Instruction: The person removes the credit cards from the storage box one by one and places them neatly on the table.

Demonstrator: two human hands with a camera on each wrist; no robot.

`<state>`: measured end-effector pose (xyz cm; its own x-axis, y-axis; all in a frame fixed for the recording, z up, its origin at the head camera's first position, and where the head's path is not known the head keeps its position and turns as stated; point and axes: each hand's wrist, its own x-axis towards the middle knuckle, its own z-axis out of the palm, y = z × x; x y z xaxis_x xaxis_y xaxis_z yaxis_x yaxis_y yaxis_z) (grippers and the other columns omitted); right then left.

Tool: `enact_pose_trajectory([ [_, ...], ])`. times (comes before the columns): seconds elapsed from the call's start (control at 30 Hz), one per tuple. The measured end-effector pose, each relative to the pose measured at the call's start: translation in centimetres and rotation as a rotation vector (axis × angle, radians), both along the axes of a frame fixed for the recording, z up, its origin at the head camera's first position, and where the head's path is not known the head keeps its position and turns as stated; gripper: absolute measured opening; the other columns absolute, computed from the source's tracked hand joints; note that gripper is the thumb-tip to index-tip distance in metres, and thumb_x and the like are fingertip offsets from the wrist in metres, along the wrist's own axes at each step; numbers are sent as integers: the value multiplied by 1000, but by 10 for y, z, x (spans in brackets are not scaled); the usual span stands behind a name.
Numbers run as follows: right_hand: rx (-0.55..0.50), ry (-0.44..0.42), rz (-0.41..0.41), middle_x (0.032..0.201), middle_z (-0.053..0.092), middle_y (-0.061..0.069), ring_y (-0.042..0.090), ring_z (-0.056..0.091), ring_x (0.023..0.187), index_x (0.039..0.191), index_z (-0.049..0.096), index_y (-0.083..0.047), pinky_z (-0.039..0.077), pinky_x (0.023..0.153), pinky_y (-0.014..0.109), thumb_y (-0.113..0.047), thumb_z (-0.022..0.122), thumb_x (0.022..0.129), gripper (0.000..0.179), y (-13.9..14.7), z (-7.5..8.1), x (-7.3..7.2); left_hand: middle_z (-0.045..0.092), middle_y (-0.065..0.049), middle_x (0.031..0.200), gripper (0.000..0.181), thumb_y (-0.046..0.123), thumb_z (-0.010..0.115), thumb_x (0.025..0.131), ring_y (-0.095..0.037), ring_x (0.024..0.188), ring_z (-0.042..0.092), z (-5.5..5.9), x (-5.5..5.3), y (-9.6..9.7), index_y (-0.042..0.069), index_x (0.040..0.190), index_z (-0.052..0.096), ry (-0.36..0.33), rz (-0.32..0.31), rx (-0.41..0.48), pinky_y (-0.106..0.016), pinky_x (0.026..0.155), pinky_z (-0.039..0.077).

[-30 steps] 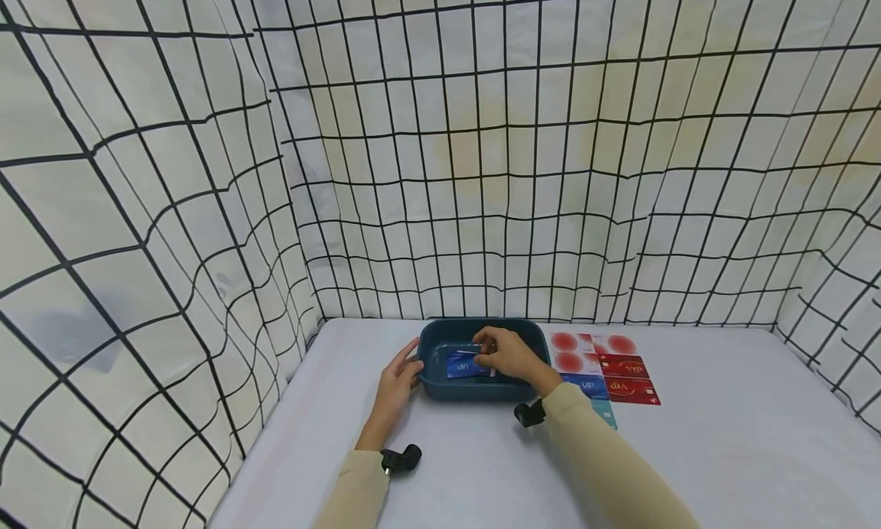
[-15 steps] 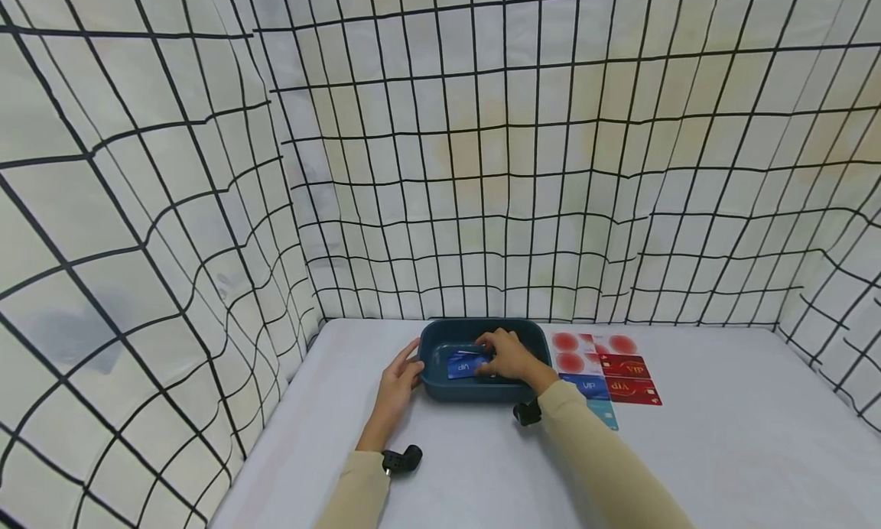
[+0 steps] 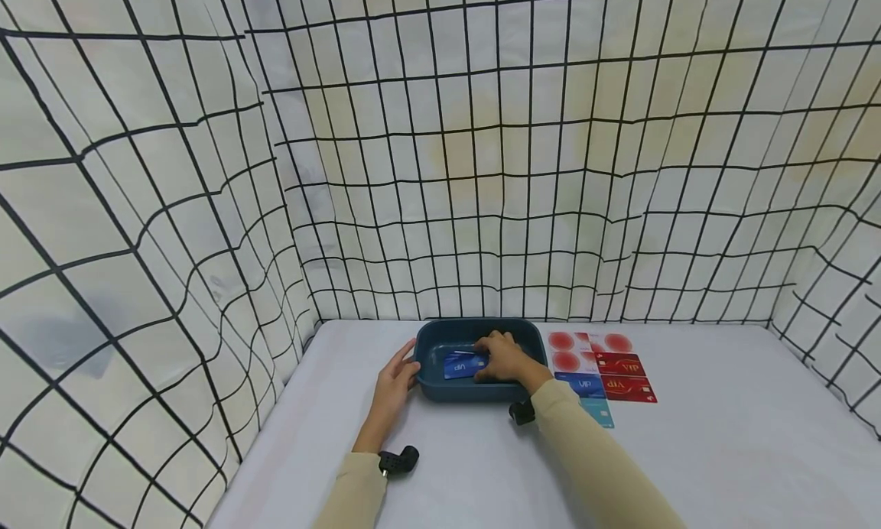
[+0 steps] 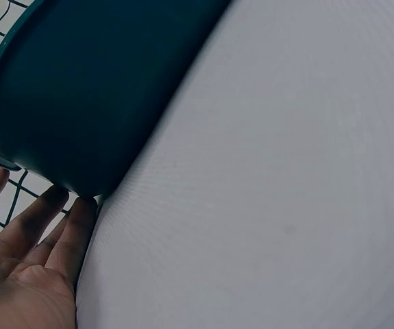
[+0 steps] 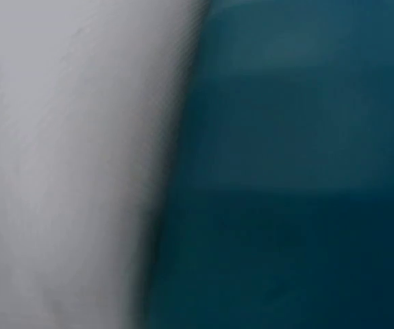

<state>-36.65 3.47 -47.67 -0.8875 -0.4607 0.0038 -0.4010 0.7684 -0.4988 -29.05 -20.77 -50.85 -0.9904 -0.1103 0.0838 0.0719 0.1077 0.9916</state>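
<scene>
A dark teal plastic basin point(image 3: 475, 393) stands on the white table. My left hand point(image 3: 394, 384) touches its left end with extended fingers; in the left wrist view, the fingertips point(image 4: 81, 205) meet the basin's outer wall. Inside, a blue VIP card point(image 3: 461, 365) lies on the bottom, with a pale edge showing at its far side. My right hand point(image 3: 505, 358) reaches over the near right wall, with thumb and curled fingers gripping the card's right end, which they partly hide. The right wrist view shows only the basin's side point(image 5: 286, 137) and the table, blurred.
Right of the basin lie several cards flat together: pink-and-white ones with red circles point(image 3: 566, 361), red VIP cards point(image 3: 626, 387), a blue card point(image 3: 581, 384) and a teal card point(image 3: 597, 411). A white backdrop with black grid netting point(image 3: 501, 174) rises behind the table.
My right hand's thumb and fingers have spread from a close pinch to a wider grip on the card's right end. My left hand keeps its place at the basin. The head view has shifted slightly.
</scene>
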Motion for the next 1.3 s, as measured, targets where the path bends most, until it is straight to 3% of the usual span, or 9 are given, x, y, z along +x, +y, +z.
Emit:
enact_pose_trajectory([
  [0.77, -19, -10, -19, 115, 61, 8, 24, 47, 107, 114, 68, -8, 46, 101, 46, -26, 89, 78, 45, 1, 1, 1, 54, -20, 151, 52, 20, 54, 105, -35, 135, 57, 2, 1, 0, 22, 155, 46, -2, 7, -29, -50, 112, 48],
  [1.3, -27, 18, -35, 121, 61, 14, 29, 51, 114, 125, 68, -4, 49, 104, 48, -24, 87, 80, 53, 0, 1, 0, 55, -20, 150, 51, 18, 54, 105, -35, 134, 58, 0, 0, 0, 22, 155, 47, 3, 4, -14, -47, 110, 50],
])
